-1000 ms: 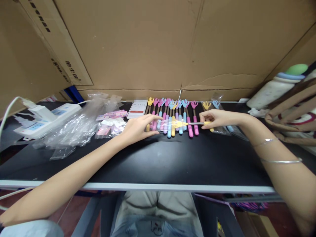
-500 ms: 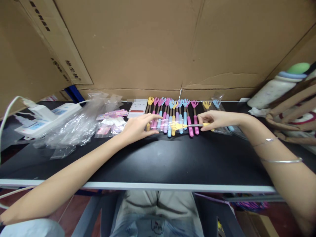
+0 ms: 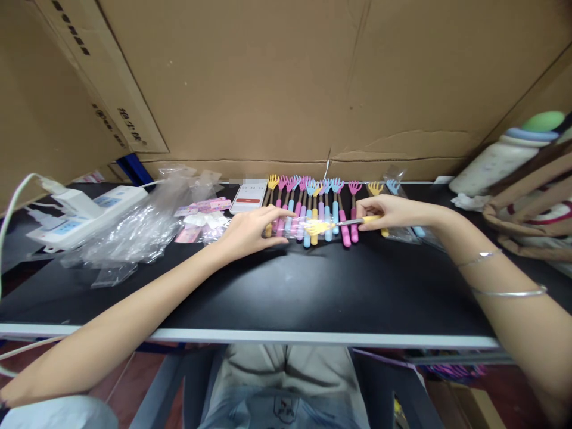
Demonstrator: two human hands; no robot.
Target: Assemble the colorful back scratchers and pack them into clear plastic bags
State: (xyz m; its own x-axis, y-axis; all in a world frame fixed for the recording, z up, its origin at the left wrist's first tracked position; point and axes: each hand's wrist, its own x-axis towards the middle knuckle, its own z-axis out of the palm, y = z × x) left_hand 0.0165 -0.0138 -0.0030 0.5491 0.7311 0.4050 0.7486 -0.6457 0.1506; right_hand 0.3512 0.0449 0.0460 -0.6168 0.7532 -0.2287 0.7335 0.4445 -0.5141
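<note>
My right hand (image 3: 379, 211) pinches the handle of a yellow back scratcher (image 3: 342, 224) with a hand-shaped head, held sideways and pointing left. The scratcher's head lies at or within a clear plastic bag (image 3: 292, 229); which of the two is hard to tell. My left hand (image 3: 254, 229) holds that bag at its left part, with thumb and fingers on either side of it. Behind both hands lies a row of back scratchers (image 3: 328, 205) in pink, blue, purple and yellow, heads toward the cardboard. Right of my right hand lies a bagged blue back scratcher (image 3: 394, 189).
Clear bags (image 3: 143, 220) pile up at left beside a white power strip (image 3: 89, 217). Pink cards (image 3: 203, 217) and a phone (image 3: 248, 196) lie near my left hand. A bottle (image 3: 500, 158) and a brown bag (image 3: 531, 202) stand at right. Cardboard (image 3: 286, 77) walls the back.
My right hand has shifted slightly left and up, and the yellow back scratcher has moved left with it. It tilts a little more. My left hand stays nearly still.
</note>
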